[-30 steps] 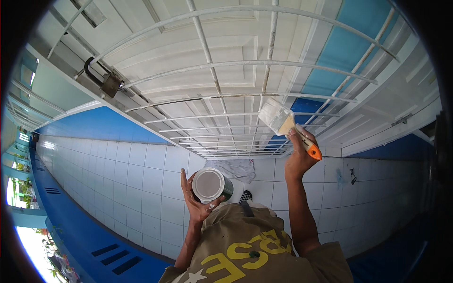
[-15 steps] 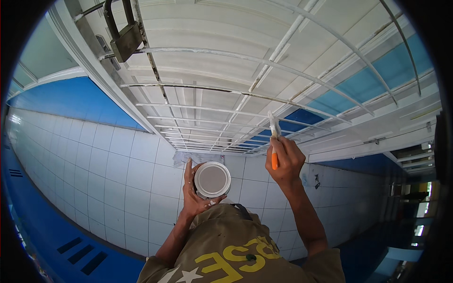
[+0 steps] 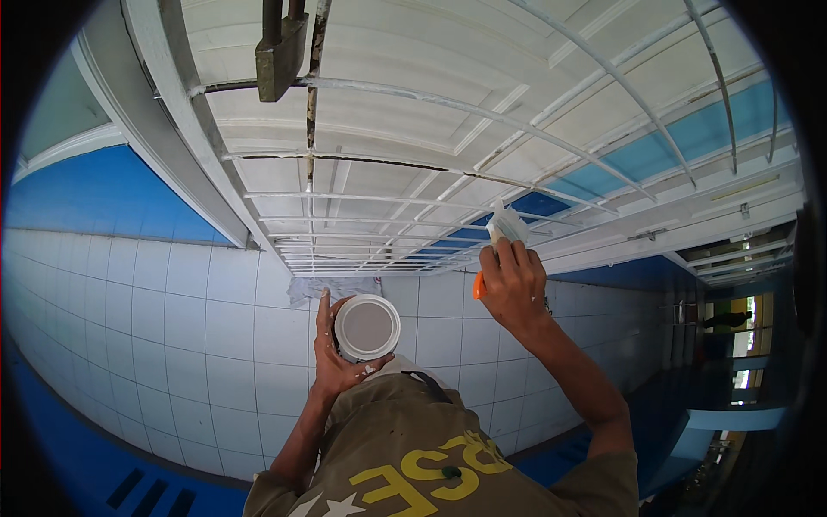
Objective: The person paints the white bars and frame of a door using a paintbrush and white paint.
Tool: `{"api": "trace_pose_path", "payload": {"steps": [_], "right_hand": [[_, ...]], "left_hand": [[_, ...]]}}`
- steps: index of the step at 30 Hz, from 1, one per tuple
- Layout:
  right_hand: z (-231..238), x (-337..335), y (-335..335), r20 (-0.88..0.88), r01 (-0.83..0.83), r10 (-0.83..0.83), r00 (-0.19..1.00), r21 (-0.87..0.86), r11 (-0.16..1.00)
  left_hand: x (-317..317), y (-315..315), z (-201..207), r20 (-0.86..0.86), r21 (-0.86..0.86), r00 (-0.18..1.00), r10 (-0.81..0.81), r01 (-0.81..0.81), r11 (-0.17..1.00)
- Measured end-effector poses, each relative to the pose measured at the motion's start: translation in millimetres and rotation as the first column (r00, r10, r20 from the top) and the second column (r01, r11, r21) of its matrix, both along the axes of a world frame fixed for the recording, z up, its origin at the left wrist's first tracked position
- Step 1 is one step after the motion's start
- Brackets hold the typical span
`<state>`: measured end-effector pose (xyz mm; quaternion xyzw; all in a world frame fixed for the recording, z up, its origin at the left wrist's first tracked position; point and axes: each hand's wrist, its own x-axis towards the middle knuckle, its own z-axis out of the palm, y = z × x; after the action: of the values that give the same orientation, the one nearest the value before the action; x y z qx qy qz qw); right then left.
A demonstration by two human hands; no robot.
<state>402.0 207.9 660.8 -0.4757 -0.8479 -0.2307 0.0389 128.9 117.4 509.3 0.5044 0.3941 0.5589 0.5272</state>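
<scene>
My left hand (image 3: 334, 355), spotted with white paint, wraps round a round paint can (image 3: 367, 327) held upright in front of my waist. Pale paint shows inside its white rim. In my right hand (image 3: 515, 284) is a paintbrush (image 3: 506, 224) with an orange handle end; its whitish bristles point up toward the grille. The bristles are at the thin bars, though I cannot tell whether they touch. The metal grille (image 3: 405, 99) is mostly white, with dark, rusty stretches on some bars and on one upright near the padlock.
A padlock (image 3: 282, 60) hangs on the grille at upper left. White panelled doors (image 3: 379, 43) stand behind the bars. A crumpled plastic sheet (image 3: 332, 289) lies on the tiled floor (image 3: 194, 345) at the grille's foot. Blue wall (image 3: 103, 194) is at left.
My right hand has turned, so the brush now shows its broad side to me, still by the bars. The whole view has shifted slightly; my left hand keeps hold of the can.
</scene>
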Motion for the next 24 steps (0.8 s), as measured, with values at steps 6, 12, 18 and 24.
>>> {"api": "trace_pose_path", "payload": {"steps": [6, 12, 18, 24], "right_hand": [[15.7, -6.0, 11.5, 0.077, -0.069, 0.054, 0.996, 0.205, 0.976], [21.8, -24.6, 10.2, 0.038, 0.006, -0.011, 0.999, 0.141, 0.990], [-2.1, -18.1, 9.4, 0.046, 0.036, -0.040, 0.998, 0.083, 0.996], [-2.0, -13.1, 18.2, -0.097, -0.030, 0.049, 0.994, 0.184, 0.982]], "left_hand": [[-18.9, 4.1, 3.0, -0.032, 0.006, 0.998, -0.046, 0.046, 0.999], [-31.2, 0.7, 5.0, 0.006, -0.055, 0.999, -0.042, 0.042, 0.998], [-38.6, -1.0, 3.6, -0.025, 0.012, 0.998, -0.066, 0.066, 0.998], [-40.4, -3.6, 4.5, -0.045, -0.001, 0.997, -0.068, 0.068, 0.998]]}}
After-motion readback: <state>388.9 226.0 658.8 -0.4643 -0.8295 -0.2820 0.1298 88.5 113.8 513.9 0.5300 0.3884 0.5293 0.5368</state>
